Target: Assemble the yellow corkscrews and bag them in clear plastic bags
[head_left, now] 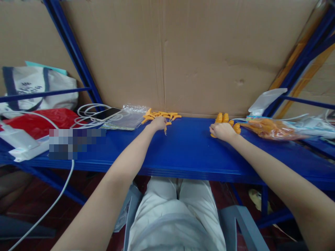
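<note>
Small orange corkscrews (178, 115) with T-shaped handles and metal spirals lie in a loose pile at the back of the blue shelf (188, 150). My left hand (158, 124) is at the pile with its fingers curled on one corkscrew (168, 123), whose spiral points down past the fingertips. On the right, several ribbed orange plastic pieces (222, 118) stand and lie close together. My right hand (222, 131) is closed in front of them, and a bit of orange shows below its fingers. My palm hides most of that piece.
A clear bag of orange pieces (272, 128) lies at the right, beside a white plastic thing (267, 101). Toward the left are a flat plastic bag (125, 120), a phone (106, 114), white cables, a red bag (49, 120) and a power strip (28, 150). Cardboard (183, 59) backs the shelf.
</note>
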Demonstrator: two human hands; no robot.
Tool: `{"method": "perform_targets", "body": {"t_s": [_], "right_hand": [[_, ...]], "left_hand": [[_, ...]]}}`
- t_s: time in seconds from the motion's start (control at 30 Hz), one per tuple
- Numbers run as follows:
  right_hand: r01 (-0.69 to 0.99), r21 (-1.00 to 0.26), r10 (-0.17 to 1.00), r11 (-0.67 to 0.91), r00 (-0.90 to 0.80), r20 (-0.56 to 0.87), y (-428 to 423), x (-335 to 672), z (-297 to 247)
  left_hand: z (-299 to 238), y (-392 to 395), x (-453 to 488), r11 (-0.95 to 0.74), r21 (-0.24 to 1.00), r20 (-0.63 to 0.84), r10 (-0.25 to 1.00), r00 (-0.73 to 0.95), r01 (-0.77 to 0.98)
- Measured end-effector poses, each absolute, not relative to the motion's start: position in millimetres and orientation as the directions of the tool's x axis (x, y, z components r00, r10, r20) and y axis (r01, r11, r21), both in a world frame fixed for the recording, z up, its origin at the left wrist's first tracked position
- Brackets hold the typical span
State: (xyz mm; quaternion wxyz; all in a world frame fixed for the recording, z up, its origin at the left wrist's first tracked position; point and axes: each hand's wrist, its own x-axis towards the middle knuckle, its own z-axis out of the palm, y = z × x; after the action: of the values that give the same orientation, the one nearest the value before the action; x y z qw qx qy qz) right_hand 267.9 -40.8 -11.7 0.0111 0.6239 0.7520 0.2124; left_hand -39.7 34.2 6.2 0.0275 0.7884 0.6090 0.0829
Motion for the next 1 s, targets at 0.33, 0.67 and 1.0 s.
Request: {"method": "perform_targets", "body": {"t_s": [0.33,0.67,1.0], "right_hand": [[0.936,0.341,0.959,0.091,-0.175,0.222,-5.2,238.6,-5.2],[0.903,-0.331,0.878,0.274,-0.094,0.469,15.5,263.9,-43.9],[0.868,-0.439,0.961,0.232,-0.134,0.243,15.9,263.7,-43.1]], "left_hand": [[-7.2,45.8,-38.9,-0.475,0.084,0.22,0.866,0.448,0.876],[6.7,25.0,-31.0,-0.461,0.135,0.011,0.886,0.464,0.877],[9.0,13.8,-19.3,-0.417,0.13,-0.005,0.907,0.421,0.9]]}}
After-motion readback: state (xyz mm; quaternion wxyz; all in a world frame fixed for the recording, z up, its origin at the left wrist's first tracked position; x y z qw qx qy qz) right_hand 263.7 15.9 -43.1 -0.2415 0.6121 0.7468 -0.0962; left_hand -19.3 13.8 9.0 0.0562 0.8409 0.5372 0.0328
